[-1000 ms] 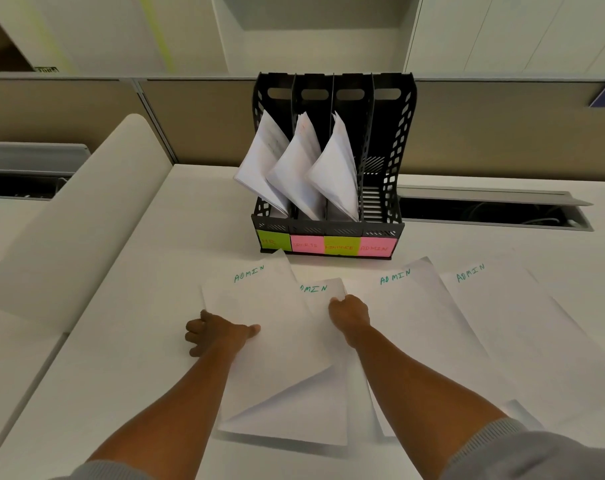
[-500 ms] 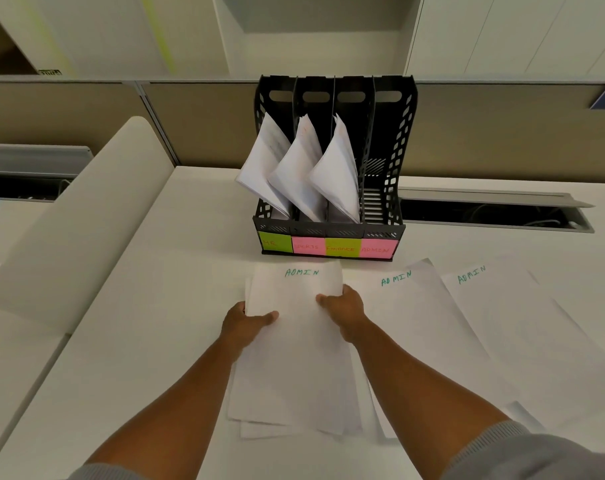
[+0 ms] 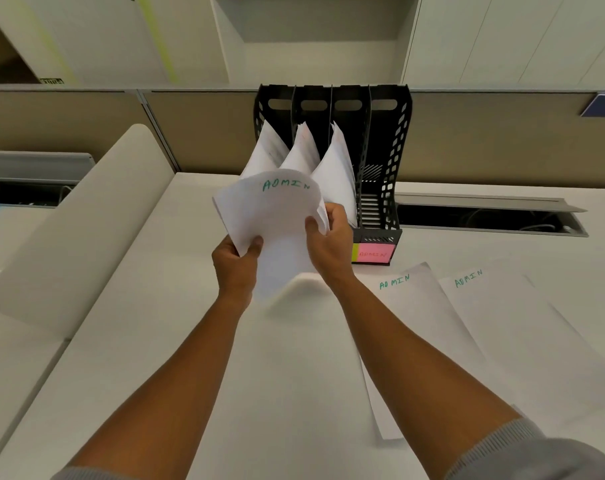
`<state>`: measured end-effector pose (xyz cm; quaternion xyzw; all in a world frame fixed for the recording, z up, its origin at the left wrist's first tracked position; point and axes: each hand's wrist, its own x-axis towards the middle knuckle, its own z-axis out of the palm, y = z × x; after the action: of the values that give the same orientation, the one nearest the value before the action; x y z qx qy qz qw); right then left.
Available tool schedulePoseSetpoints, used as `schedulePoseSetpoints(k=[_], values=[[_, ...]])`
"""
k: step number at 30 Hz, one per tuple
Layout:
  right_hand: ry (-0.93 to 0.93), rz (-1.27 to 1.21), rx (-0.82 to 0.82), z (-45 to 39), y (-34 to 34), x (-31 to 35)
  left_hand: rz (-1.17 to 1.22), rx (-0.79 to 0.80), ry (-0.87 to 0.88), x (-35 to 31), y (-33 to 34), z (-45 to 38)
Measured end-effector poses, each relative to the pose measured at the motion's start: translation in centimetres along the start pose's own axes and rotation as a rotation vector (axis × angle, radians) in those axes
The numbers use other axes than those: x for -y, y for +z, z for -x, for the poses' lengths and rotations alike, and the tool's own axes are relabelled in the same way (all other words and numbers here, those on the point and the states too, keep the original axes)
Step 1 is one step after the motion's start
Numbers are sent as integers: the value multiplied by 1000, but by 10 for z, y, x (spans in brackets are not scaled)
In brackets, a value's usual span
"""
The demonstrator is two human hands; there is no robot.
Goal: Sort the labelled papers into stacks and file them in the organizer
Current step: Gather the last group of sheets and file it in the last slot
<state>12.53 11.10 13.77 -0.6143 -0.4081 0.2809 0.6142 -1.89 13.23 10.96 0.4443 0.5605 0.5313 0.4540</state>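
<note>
Both hands pinch one stack of papers [image 3: 277, 223] in the air: the left hand [image 3: 237, 263] at its 7 o'clock edge, the right hand [image 3: 330, 237] at 3 o'clock. The organizer [image 3: 386, 161] stands just behind, its free slot at 1 o'clock. The stack bends, so loose sheets may slip, or catch on a divider. Two sheets [image 3: 522, 341] wait on the desk [image 3: 190, 358].

Surface: a white desk [image 3: 176, 341].
Standing on it: a black organizer [image 3: 384, 161], set toward the back.
Lying flat on it: two sheets [image 3: 502, 341] marked ADMIN, overlapping, at the right.

Held stack [image 3: 273, 216] before organizer [image 3: 380, 161]; two sheets [image 3: 495, 334] right.
</note>
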Motion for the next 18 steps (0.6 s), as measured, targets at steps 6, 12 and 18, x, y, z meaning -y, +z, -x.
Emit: schedulePoseSetpoints(k=[6,12,18], values=[[-28,1,1,6,2,-7,-26,3,86,-1,6,6],[113,159,100,17,-10,-41,-164,37,-55,20,-1,11],[95,225,104,18,-20,-56,-140,9,4,27,-14,11]])
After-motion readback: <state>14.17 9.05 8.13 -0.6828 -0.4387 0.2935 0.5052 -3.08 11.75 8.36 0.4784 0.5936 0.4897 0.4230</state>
